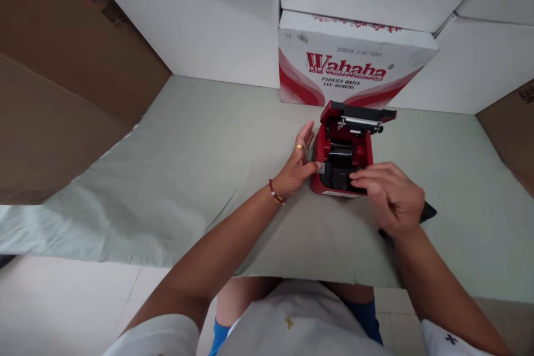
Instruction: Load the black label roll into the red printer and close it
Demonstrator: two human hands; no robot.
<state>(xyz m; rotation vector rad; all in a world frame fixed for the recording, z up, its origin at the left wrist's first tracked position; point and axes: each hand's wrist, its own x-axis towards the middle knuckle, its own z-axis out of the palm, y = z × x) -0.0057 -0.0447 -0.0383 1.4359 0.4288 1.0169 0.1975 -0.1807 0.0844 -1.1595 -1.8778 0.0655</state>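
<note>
A small red device (344, 153) with a black inside and its lid (359, 114) flipped up stands on a pale green cloth (200, 178). My left hand (297, 166) rests flat against its left side, fingers stretched out, thumb on the front corner. My right hand (390, 192) hovers over the device's front right, fingers curled together and reaching into the black inner part. A black object (428, 212) shows under my right hand; whether the hand holds it is unclear.
White cartons (200, 22) are stacked behind the cloth, one printed "Wahaha" (346, 69) right behind the device. Brown cardboard boxes (62, 67) stand at the left, and another one (513, 128) at the right. My lap and white shirt (300, 317) lie below the cloth's near edge.
</note>
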